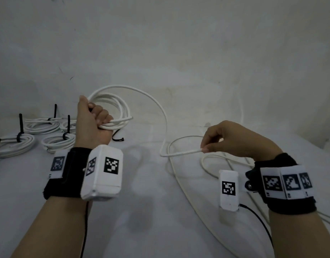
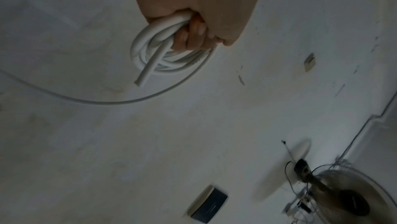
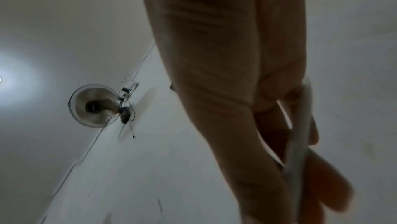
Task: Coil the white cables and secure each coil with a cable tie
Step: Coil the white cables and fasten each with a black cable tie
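Note:
My left hand (image 1: 97,120) is raised and grips a coil of white cable (image 1: 112,107), its fingers wrapped round the bundled loops; the left wrist view shows the same coil (image 2: 150,54) with one cut end sticking out. From the coil the cable arcs over to my right hand (image 1: 216,138), which pinches the cable's free end (image 1: 181,153) between thumb and fingertips above the white surface. In the right wrist view the cable (image 3: 300,134) runs along the blurred fingers. A loose black cable tie (image 1: 117,136) lies on the surface just below the coil.
Several finished white coils bound with black ties (image 1: 56,140) lie at the left on the white surface (image 1: 142,192). More loose white cable (image 1: 212,164) snakes under and beside my right hand. A wall stands behind. The wrist views show a fan (image 2: 335,190).

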`<state>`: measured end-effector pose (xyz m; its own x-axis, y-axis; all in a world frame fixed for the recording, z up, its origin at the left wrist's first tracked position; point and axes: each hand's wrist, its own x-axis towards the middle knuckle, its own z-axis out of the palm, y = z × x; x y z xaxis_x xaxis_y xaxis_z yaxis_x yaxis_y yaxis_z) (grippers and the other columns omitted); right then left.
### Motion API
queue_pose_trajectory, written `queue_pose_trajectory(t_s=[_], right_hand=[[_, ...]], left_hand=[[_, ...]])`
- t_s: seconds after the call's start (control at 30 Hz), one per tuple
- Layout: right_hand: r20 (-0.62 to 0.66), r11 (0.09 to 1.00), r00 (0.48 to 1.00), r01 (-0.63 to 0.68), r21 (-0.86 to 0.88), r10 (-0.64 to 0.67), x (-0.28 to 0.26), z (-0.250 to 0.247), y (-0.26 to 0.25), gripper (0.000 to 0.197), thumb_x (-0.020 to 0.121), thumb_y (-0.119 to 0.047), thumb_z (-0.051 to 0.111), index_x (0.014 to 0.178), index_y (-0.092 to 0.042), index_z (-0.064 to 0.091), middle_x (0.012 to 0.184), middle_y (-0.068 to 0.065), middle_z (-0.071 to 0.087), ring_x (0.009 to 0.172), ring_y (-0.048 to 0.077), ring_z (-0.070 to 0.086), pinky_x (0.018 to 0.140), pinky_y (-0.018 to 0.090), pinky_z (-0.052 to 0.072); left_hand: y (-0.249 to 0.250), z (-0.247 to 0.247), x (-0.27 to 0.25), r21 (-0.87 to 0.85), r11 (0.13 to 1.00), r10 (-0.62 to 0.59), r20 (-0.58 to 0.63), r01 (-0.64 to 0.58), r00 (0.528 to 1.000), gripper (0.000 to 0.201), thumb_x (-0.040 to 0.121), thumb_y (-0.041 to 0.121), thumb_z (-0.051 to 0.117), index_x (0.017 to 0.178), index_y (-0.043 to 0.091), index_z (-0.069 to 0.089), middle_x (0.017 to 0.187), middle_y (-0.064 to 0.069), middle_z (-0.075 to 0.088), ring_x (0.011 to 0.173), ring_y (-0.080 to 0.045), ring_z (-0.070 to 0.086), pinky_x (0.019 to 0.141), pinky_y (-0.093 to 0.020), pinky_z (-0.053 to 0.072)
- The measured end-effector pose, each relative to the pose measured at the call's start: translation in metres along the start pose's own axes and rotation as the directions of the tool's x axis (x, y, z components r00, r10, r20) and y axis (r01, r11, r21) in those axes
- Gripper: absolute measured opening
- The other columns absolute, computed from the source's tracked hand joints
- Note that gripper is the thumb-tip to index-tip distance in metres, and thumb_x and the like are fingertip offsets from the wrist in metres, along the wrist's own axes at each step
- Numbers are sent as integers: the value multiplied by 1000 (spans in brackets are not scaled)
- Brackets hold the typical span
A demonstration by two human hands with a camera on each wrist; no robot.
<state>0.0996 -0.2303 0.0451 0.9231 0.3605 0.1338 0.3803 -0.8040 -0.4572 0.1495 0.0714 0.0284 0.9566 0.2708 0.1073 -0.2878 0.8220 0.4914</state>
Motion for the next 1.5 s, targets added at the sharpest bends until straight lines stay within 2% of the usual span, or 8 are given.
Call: queue_pose_trajectory(t_s=[0.2, 0.37, 0.6, 0.8, 1.0, 1.23, 1.37, 1.5], right_hand=[[-3, 974, 987, -162, -160, 163, 11, 16, 23, 19, 79, -14, 76, 69, -26, 66, 74, -10, 65, 71, 2, 59, 62, 12, 40], [-103, 979, 982, -167, -114, 155, 18, 22, 28, 18, 87, -23, 68, 105, -22, 67, 99, -3, 65, 79, 2, 57, 70, 15, 40], [-538, 975, 842, 146, 169, -32, 21, 21, -6, 44, 98, -27, 50, 140, -27, 41, 127, -8, 47, 104, 3, 52, 75, -5, 34], [-713, 921, 698, 316, 228, -62, 24, 22, -12, 17, 102, -17, 42, 94, -18, 58, 76, -6, 63, 81, 16, 64, 69, 14, 43], [-580, 892, 813, 293, 344, -43, 23, 25, 4, 22, 100, -8, 40, 96, -29, 43, 70, -6, 61, 73, 13, 67, 77, 37, 53], [-413, 970, 896, 224, 99, -164, 23, 37, -7, 20, 95, -5, 50, 100, -25, 50, 76, -1, 56, 62, 10, 53, 59, 14, 42], [-298, 953, 907, 302, -33, -298, 21, 36, -25, 30, 87, 3, 60, 109, -17, 67, 81, -13, 52, 73, -1, 51, 68, 8, 39], [-175, 896, 880, 420, -147, -441, 14, 35, -53, 34, 86, 5, 61, 114, -12, 70, 85, -3, 59, 73, -3, 54, 67, 7, 38]], left_hand=[[13, -1, 0, 11, 1000, -28, 38, 28, 999, 48, 100, 38, 39, 55, 21, 39, 38, 8, 26, 30, -9, 22, 36, -16, 18], [-4, 16, -13, 211, 977, -59, 114, 33, 992, 40, 101, 37, 37, 63, 21, 34, 36, 7, 24, 28, -7, 19, 34, -16, 19], [-30, 43, -47, 523, 850, -138, 338, -64, 931, 38, 100, 29, 40, 65, 18, 33, 42, 9, 23, 33, -4, 17, 41, -21, 11], [-42, 49, -60, 497, 867, -202, 406, -30, 891, 39, 98, 37, 40, 65, 18, 35, 44, 9, 23, 34, -3, 18, 42, -20, 13], [-35, 43, -47, 210, 977, -118, 357, 43, 927, 40, 101, 40, 33, 67, 19, 36, 41, 10, 26, 31, -4, 21, 36, -15, 24], [-26, 39, -40, 94, 994, 17, 302, -48, 953, 37, 101, 38, 35, 69, 19, 39, 45, 9, 28, 34, -5, 26, 40, -15, 27], [-26, 38, -39, 157, 979, 89, 255, -132, 963, 35, 102, 34, 37, 70, 19, 38, 46, 9, 29, 38, -4, 26, 44, -17, 27], [-39, 39, -43, 295, 923, 166, 277, -248, 946, 34, 102, 25, 38, 69, 17, 35, 45, 10, 32, 38, -4, 28, 42, -17, 28]])
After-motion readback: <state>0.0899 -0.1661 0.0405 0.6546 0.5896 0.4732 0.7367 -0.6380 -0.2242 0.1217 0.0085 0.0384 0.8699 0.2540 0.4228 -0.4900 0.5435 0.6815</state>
